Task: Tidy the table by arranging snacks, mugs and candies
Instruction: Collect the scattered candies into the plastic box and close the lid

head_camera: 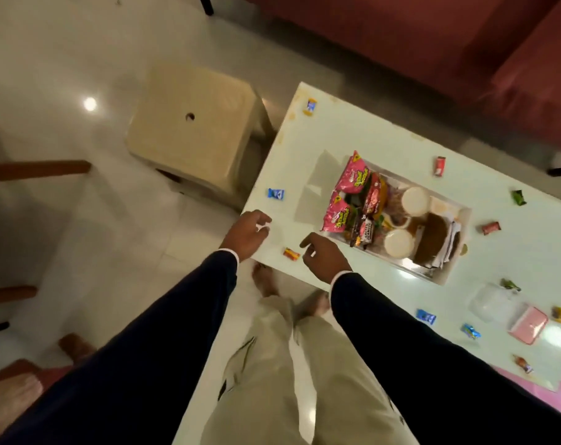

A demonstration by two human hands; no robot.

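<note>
Since the snack packets and two white mugs are already packed into the tray [459, 216] in the middle of the desk [353, 123], I'd guess that's the collecting spot and the loose candies are what's left. They're scattered all round the tray: a blue one [276, 194] out past its left end, a red-and-yellow candy [291, 253] near its front left corner, red ones [439, 166] beyond its far side, more blue and green ones off to its right by a clear container with a pink lid [528, 325].

Left hand [247, 234] hovers at the desk corner left of the tray, fingers curled around something small and whitish, can't tell what. Right hand [324, 256] hangs just beside the red-and-yellow candy, grip loosely spread, thumb and forefinger apart, holding nothing and not touching the candy. Looks like that one's next
</note>
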